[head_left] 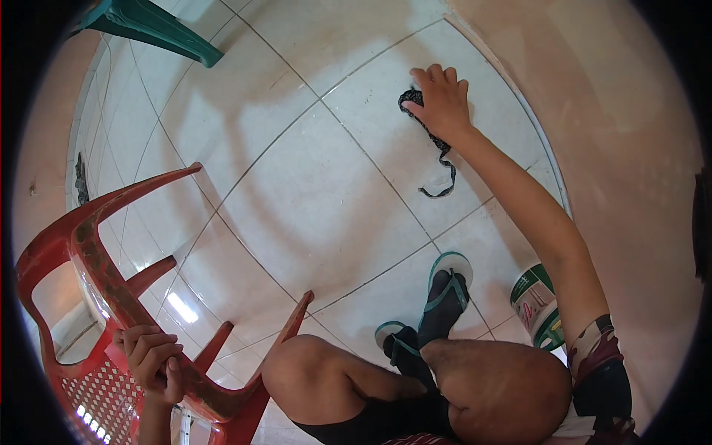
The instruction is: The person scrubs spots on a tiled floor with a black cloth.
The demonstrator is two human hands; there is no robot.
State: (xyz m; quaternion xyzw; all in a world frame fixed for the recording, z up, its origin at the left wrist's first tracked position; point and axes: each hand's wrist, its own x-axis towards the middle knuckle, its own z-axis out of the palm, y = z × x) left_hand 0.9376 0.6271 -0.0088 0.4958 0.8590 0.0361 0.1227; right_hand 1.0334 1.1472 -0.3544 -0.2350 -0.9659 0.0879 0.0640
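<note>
Open tiled floor (282, 193) lies left of my reach; the wall (615, 111) bounds it rightward. At the red chair (95, 252), my left hand (153, 363) is curled, its hold unclear. My right hand (443, 104), fingers loosely bent, grip uncertain, covers the floor-lying black strip (444, 156), seemingly handling it; lifting would call for a pinch.

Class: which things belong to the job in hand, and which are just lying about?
Job, probably:
black patterned cloth strip, at right hand
scuffed red plastic chair, at left hand

Lying about, seemingly:
white-and-green container
green plastic furniture leg
</note>
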